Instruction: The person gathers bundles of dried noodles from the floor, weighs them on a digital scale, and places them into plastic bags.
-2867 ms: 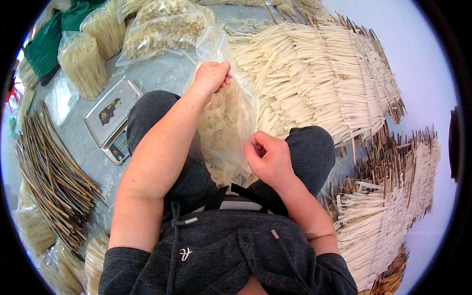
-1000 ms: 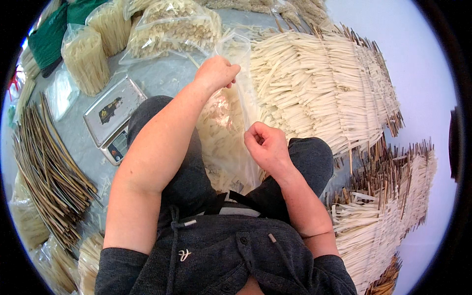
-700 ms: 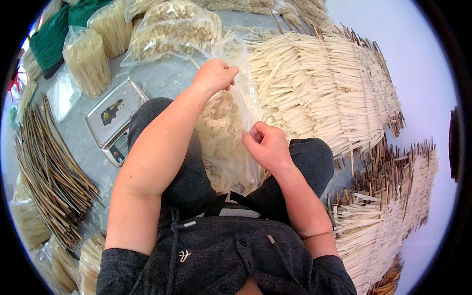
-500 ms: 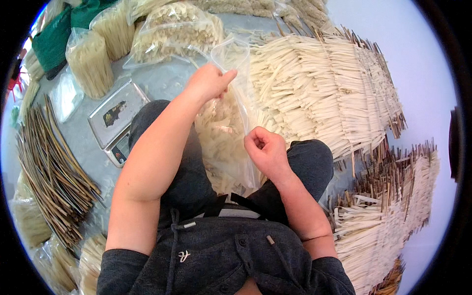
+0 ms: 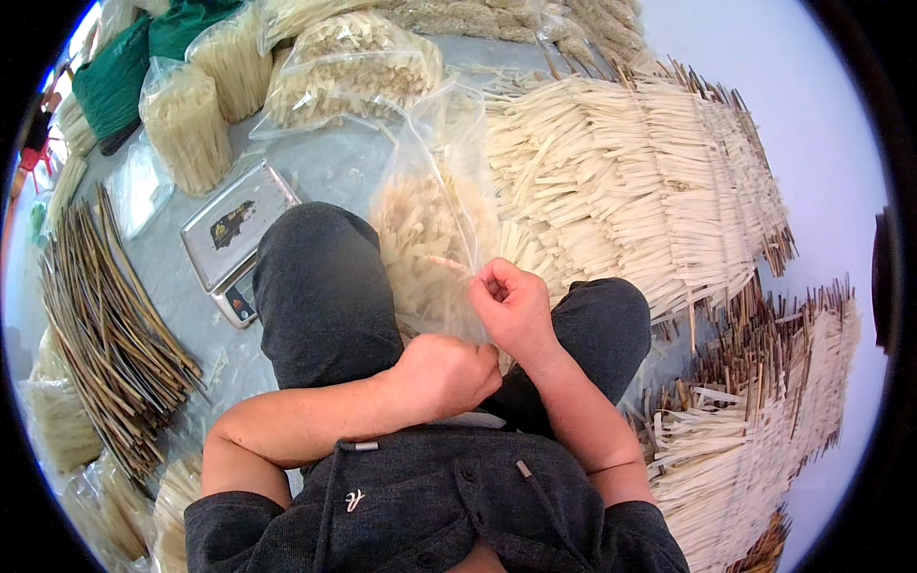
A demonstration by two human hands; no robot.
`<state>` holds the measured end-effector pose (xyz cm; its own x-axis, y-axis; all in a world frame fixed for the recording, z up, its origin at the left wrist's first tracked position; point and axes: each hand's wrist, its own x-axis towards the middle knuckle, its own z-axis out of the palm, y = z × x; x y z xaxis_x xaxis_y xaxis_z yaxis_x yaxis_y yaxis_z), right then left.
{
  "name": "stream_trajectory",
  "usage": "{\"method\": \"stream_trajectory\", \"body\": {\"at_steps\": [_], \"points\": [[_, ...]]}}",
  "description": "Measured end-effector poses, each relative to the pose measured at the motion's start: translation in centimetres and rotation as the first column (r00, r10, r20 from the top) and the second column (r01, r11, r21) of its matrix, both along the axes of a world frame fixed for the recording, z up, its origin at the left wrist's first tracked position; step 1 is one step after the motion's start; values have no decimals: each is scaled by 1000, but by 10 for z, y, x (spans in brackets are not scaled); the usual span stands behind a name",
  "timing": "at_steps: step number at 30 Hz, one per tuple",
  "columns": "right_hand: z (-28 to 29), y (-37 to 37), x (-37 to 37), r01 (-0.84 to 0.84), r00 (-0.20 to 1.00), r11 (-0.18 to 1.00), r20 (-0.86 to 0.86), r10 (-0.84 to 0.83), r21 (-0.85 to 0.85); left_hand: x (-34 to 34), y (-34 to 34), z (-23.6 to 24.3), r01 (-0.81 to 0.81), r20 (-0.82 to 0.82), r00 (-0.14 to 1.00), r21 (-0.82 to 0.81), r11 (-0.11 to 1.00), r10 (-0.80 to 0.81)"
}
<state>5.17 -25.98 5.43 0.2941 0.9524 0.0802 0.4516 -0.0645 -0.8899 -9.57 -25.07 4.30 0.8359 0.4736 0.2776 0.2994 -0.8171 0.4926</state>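
A clear plastic bag [image 5: 420, 224] filled with pale, flat dried strips stands between my knees, its upper part loose and see-through. My right hand [image 5: 516, 304] pinches the bag's edge between thumb and fingers, beside my right knee. Close to my body, my left hand [image 5: 447, 374] is closed at the near end of that same edge, its fingertips turned toward the right hand. The left fingers are partly hidden by the back of the hand, but the plastic runs into them.
A metal scale [image 5: 239, 229] lies left of my knee, near a bundle of thin brown sticks [image 5: 110, 325]. Layered piles of pale strips [image 5: 630, 181] spread along the right. Filled clear bags [image 5: 186, 124] and a green sack [image 5: 107, 86] stand at the far left.
My left hand has come from the bag's far end back toward my body, down to its near end. The right hand keeps its pinch almost in place.
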Motion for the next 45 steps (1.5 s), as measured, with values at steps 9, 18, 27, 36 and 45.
{"method": "stream_trajectory", "body": {"at_steps": [9, 18, 27, 36, 45], "points": [[-10, -4, 0, 91, 990, 996, -106, -91, -4, -8, -1, -12, 181, 229, 953, 86, 980, -197], [-11, 9, 5, 155, 974, 988, -170, -151, 13, -7, -7, -34, 312, 296, 905, 27, 950, -306], [-20, 31, 9, 216, 948, 974, -257, -191, 73, -6, -8, -41, 386, 341, 861, 45, 921, -377], [-14, 65, 18, 261, 925, 960, -309, -220, 99, -5, -10, -53, 473, 305, 836, 20, 881, -456], [-18, 95, 38, 240, 969, 958, -106, -225, 156, -8, 3, -27, 586, 53, 810, -51, 808, -584]]}}
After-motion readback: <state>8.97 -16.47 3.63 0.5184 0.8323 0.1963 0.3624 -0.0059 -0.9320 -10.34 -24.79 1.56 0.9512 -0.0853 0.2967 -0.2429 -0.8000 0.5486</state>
